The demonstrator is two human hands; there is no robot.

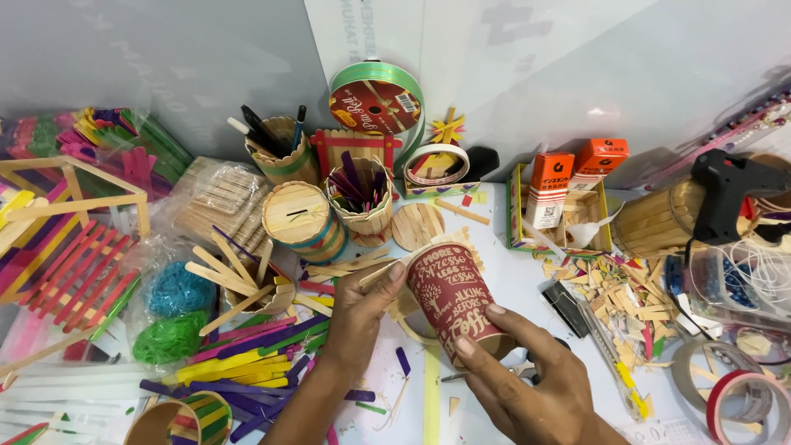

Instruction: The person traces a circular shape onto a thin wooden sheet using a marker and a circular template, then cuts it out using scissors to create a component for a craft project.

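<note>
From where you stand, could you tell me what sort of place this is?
Most likely a home craft table. The left hand and right hand hold a red paper cup amid coloured craft sticks, with a black glue gun and tape rolls nearby.

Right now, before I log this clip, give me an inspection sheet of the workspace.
Surface: white table, mostly covered with craft supplies.
Job's things: dark red paper cup lying tilted between both hands; a plain wooden stick pressed along its side near the rim.
Clutter: loose coloured sticks, stick-built pots, green ribbon spool, wood offcuts, tape rolls, two orange boxes.
Hands: left hand holds the stick to the cup; right hand grips the cup's base.
Cables: white cord by the black glue gun.
Surroundings: grey wall panels behind the table; no other person seen.
</note>
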